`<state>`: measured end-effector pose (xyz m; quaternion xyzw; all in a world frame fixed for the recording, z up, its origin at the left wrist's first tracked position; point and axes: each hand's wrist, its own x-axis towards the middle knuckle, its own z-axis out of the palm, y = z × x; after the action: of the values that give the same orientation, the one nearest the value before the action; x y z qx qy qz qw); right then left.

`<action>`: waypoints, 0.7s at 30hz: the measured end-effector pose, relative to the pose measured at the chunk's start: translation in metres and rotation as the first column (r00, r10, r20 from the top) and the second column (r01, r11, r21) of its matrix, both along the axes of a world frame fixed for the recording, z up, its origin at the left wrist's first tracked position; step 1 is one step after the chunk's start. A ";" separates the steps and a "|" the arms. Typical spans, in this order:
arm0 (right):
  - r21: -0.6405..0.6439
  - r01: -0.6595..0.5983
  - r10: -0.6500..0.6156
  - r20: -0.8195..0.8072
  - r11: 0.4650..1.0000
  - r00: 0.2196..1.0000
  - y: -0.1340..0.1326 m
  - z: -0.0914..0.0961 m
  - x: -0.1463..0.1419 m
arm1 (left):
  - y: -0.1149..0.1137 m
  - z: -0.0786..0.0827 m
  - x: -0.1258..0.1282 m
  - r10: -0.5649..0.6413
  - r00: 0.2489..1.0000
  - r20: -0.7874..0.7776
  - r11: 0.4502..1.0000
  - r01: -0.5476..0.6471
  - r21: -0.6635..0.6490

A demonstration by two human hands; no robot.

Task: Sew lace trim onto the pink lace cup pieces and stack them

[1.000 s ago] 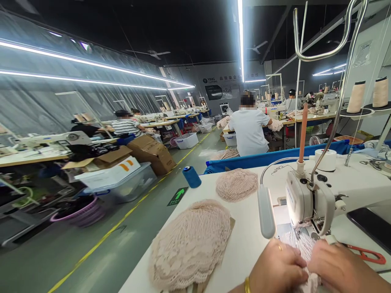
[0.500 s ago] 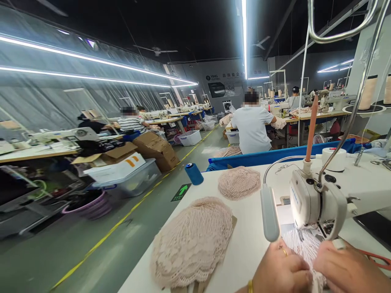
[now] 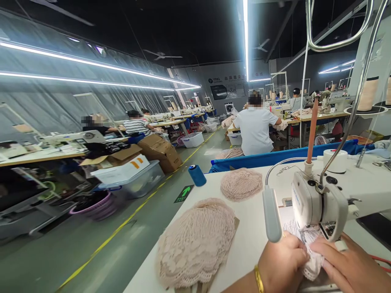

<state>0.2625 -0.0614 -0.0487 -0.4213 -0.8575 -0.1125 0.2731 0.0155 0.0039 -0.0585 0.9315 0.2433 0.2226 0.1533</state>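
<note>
Straightened the fingers of the right hand (image 3: pixel 351 262) across the pale lace piece (image 3: pixel 313 266) since half a second earlier, out of a tighter curl, and gathered its loose strands into a closer fold. Held the lace piece clamped between thumb and fingers of the left hand (image 3: pixel 282 260), close beside the right, in front of the white sewing machine (image 3: pixel 305 199) and partly under its head. Rested the right hand's fingers on top, with any grip underneath impossible to tell.

Read "YING CLOTHING" on the dark far wall (image 3: pixel 200 87), near Chinese characters partly lost behind a glaring tube light (image 3: pixel 246 40). Spelled "JUKI" on a machine (image 3: pixel 276 109) farther ahead, and showed a green arrow on a floor sign (image 3: pixel 183 194), over lettering too small to make out.

Stacked netted, scallop-edged lace into a large domed pile (image 3: pixel 197 244) on brown card (image 3: pixel 236 228), and into a smaller oval pile (image 3: pixel 241 184) behind. Set a tapered cone of blue thread (image 3: pixel 197 176) at the table's left edge. Wore a smooth gold bangle (image 3: pixel 259 278) on the left wrist.

Left a strip of white tabletop (image 3: pixel 250 232) showing between large pile and slim grey lamp (image 3: pixel 273 215). Crowded the right hand close against the machine head, near a flat dark slab (image 3: pixel 375 228) and red-handled tool (image 3: pixel 381 259). Bordered the slanting left edge with grey-green floor (image 3: pixel 146 240) and yellow line (image 3: pixel 130 219), the far edge with blue cloth (image 3: pixel 259 161).
</note>
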 end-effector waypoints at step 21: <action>0.046 0.098 -0.090 -0.151 0.994 0.984 -0.002 -0.008 -0.020 | -0.004 0.026 0.012 0.297 0.948 0.114 0.774 -0.170 -0.610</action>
<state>0.2427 -0.0629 -0.0565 -0.4610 -0.8107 -0.1162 0.3418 0.0273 -0.0004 -0.0326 0.7713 0.3977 0.2471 0.4312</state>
